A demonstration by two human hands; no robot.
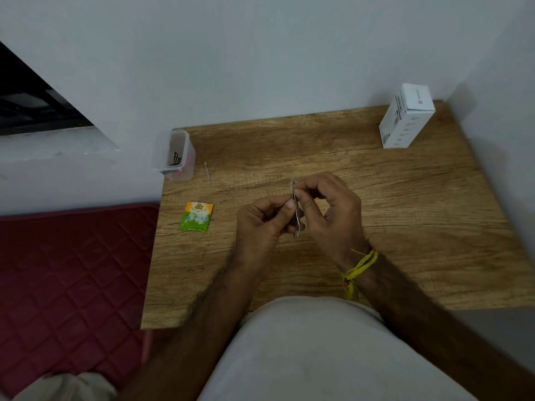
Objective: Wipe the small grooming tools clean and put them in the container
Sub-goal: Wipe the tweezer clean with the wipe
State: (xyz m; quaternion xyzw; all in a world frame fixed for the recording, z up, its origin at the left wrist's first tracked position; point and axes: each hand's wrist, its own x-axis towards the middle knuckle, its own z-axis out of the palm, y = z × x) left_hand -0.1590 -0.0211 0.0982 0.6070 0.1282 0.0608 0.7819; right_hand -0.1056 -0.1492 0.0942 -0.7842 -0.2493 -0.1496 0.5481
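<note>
Both hands meet over the middle of the wooden table (405, 212). My left hand (260, 221) pinches a slim metal grooming tool (297, 224) near its lower half. My right hand (327, 209) pinches the same tool near its upper end; whether a wipe sits between the fingers I cannot tell. A clear plastic container (173, 154) stands at the table's far left corner with several metal tools inside. Another thin metal tool (207, 172) lies on the table just right of the container.
A green and orange sachet (197, 217) lies on the table's left side. A white carton (405, 117) stands at the far right corner by the wall. A dark red quilted mattress (72, 285) lies left of the table.
</note>
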